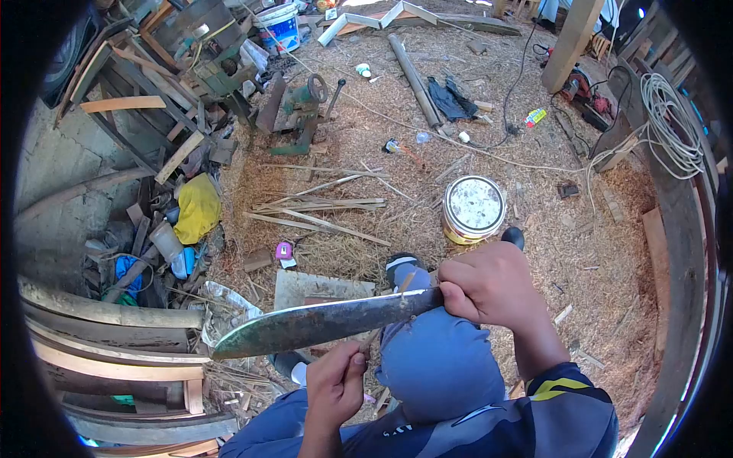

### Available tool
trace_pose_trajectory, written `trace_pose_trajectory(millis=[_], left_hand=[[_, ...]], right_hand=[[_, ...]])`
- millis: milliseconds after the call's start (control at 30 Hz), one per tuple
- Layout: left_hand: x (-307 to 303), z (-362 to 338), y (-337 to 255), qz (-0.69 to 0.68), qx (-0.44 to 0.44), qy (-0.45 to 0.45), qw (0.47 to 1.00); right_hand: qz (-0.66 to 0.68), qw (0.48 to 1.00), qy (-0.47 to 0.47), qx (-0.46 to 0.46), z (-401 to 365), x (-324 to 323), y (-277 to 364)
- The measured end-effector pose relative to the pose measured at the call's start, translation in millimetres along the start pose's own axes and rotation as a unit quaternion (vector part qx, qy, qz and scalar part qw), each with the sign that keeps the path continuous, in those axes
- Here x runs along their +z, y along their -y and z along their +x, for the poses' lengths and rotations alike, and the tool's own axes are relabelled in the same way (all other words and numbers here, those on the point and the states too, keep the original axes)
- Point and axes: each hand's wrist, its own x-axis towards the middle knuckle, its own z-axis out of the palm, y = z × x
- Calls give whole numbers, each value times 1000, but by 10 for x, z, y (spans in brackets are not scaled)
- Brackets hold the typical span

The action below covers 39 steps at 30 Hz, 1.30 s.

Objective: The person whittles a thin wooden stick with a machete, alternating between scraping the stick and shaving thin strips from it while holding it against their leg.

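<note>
My right hand (489,282) is closed round the handle of a machete (328,320). Its broad, dark, stained blade lies across the front of my raised knee and points left. In my left hand (336,382), just below the blade, a thin wooden strip (369,340) is pinched. The strip passes behind the blade, and a short end seems to show above it. Several split strips (328,204) lie loosely on the ground ahead, and a pink tape measure (285,252) rests near them, left of a flat board (317,288).
A paint bucket (473,206) with a spattered lid stands beyond my right hand. Wood scraps and a yellow cloth (198,210) are piled at left, near a green metal vise (305,107). Coiled cable (672,126) hangs at right. Shavings cover the ground.
</note>
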Motion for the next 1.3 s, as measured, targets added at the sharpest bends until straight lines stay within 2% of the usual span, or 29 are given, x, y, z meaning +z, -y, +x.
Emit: trace_pose_trajectory(millis=[133, 433, 567, 633, 667, 800, 1000, 1233, 1300], left_hand=[[10, 45, 62, 15, 22, -16, 1000], [-137, -188, 154, 33, -19, 0, 999], [-180, -303, 282, 18, -6, -11, 1000], [-109, -184, 103, 45, -8, -20, 999], [-76, -104, 77, 16, -30, -17, 999], [35, 124, 21, 37, 51, -50, 997], [-39, -187, 229, -11, -11, -36, 999], [98, 79, 153, 40, 79, -75, 993], [47, -34, 259, 22, 42, -55, 997]], right_hand=[[10, 1000, 4, -6, 30, 33, -10], [0, 1000, -2, -12, 2, 8, -23], [6, 1000, 2, 17, -62, 27, -85], [-15, 1000, 16, -1, 10, -1, -42], [-25, 999, 23, -10, 37, -2, -7], [-18, 999, 10, -27, 70, -3, 63], [-17, 1000, 14, 16, 1, -11, -15], [-7, 1000, 10, -16, 72, 7, 36], [-4, 1000, 6, -6, 38, -3, 14]])
